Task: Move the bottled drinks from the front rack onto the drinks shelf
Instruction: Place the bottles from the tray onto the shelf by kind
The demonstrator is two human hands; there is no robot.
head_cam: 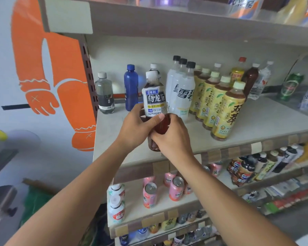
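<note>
I have the oolong tea bottle (155,102) in both hands: my left hand (133,129) wraps its left side with the thumb across the label's lower edge, and my right hand (171,139) curls round the dark lower body. The bottle is upright, at the front edge of the drinks shelf (267,125), toward its left end. Whether its base already rests on the board I cannot tell, since my right hand covers it.

To do this well, I would keep it vertical, slide it back into the open lane between the blue bottle (131,87) and the white soda bottles (181,93), label facing out, and let go only once it stands flat. The gap looks narrow, so I should watch the neighbours; the yellow tea bottles (226,110) stand in a tight row further right and could topple if nudged.

The shelf is a pale, smooth board. Below it sit pink cans (176,190) on a lower shelf, and an orange mural (48,68) covers the wall at the left.
</note>
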